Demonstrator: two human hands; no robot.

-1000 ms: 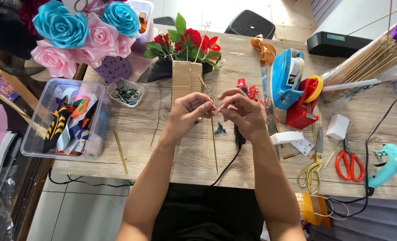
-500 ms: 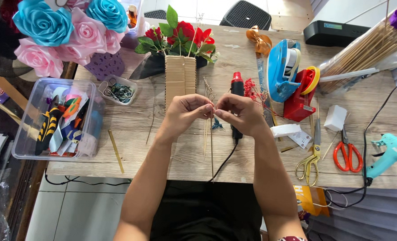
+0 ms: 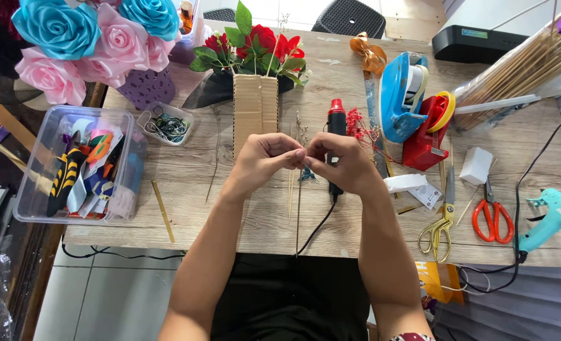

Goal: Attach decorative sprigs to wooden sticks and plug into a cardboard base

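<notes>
My left hand [image 3: 265, 160] and my right hand [image 3: 340, 163] meet fingertip to fingertip above the middle of the wooden table [image 3: 217, 208]. Between them they pinch a thin stick [image 3: 298, 211] that hangs down toward the table's front edge. A small blue-green bit [image 3: 307, 176] shows just under my right fingers. Behind my hands stands a strip of corrugated cardboard [image 3: 254, 107], and a black tool with a red tip [image 3: 336, 120] lies beside my right hand.
Ribbon roses [image 3: 85, 44] and a red flower arrangement [image 3: 249, 44] stand at the back. A clear box of ribbons [image 3: 78, 164] is at the left. Tape dispensers [image 3: 413, 101], gold scissors [image 3: 441, 221], red scissors [image 3: 492, 215], a teal glue gun [image 3: 549, 218] and bundled skewers [image 3: 514, 69] are at the right.
My hands have stayed pinched together with the thin stick; the view has shifted slightly, so the table things sit a little lower and to the left.
</notes>
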